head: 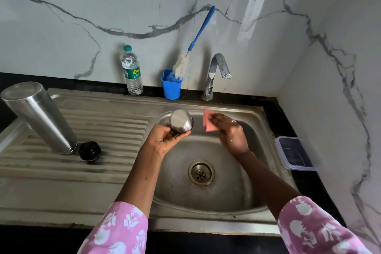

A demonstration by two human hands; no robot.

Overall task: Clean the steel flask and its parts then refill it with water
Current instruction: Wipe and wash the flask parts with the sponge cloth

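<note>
Now steel cup [181, 120] in left hand [165, 140]

Brushed steel flask [39, 115] (clear plastic bottle [132, 71])

Dim, soft daylight (wide-angle bending at edges), slight blur.

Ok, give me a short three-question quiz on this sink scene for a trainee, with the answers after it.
1. True or false: the tall steel flask body stands mouth down on the ridged drainboard.
2. Which hand holds the small steel cup: A left, B right?
3. Fill in: the long blue-handled bottle brush stands in a blue ____.

Key: 1 true. 2 A, the left hand; the right hand holds the pink cloth. 3 the blue plastic holder.
</note>
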